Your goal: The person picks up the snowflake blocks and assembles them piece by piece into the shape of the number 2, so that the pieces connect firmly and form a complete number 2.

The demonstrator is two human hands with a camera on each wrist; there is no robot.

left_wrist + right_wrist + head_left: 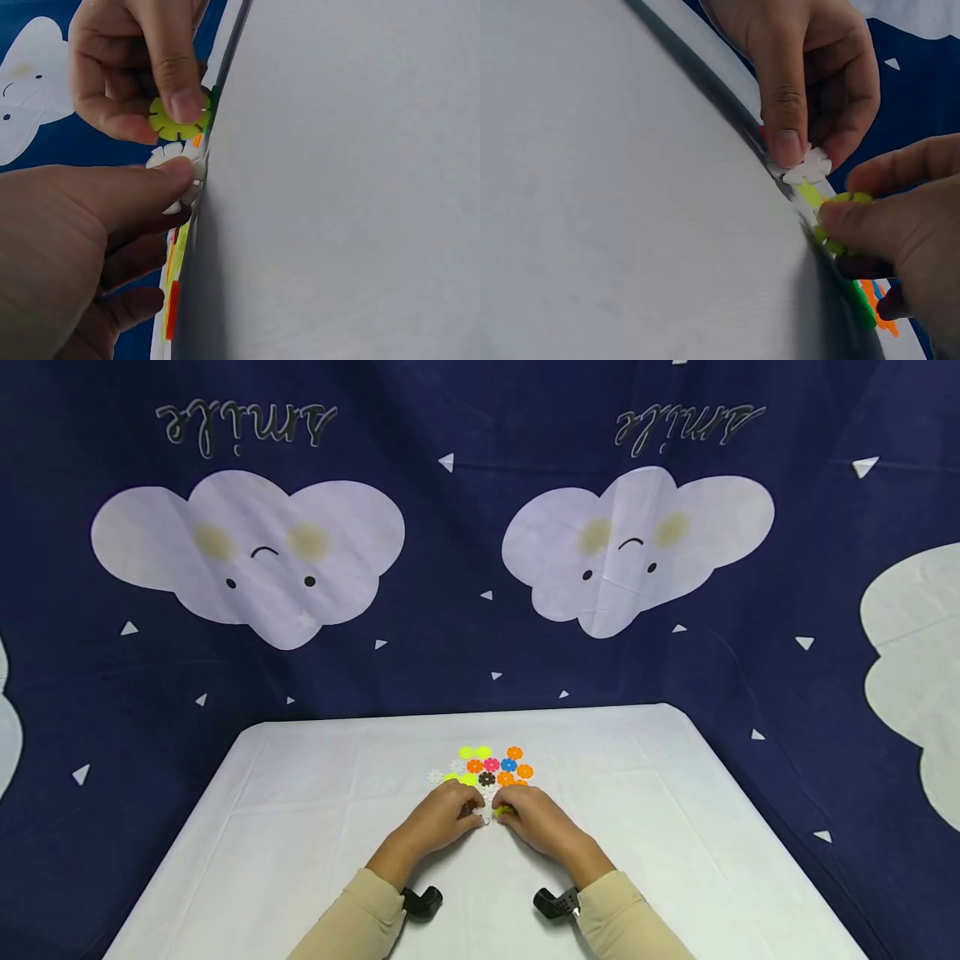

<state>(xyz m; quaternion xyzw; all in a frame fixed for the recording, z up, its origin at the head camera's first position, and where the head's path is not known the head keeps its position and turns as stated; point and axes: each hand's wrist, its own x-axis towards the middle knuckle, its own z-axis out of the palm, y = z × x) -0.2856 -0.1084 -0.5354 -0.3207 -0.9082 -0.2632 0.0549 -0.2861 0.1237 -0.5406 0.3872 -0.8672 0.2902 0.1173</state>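
Observation:
Between thumb and fingers, my left hand (444,817) pinches a white slotted plastic disc (166,155), notched round its rim like a flower. My right hand (542,821) pinches a yellow-green disc (166,126) of the same kind. The two discs are close together in the left wrist view, and whether they touch is hard to tell. In the right wrist view the white disc (812,166) stands a little above the yellow-green one (832,245). Fingers cover part of each disc.
Just beyond the hands, loose discs lie on the white-covered table (300,827): orange (514,752), pink (491,764), blue (509,765), dark brown (487,779), yellow-green (467,752) and white (436,777). A dark blue curtain (450,543) with clouds hangs behind the table.

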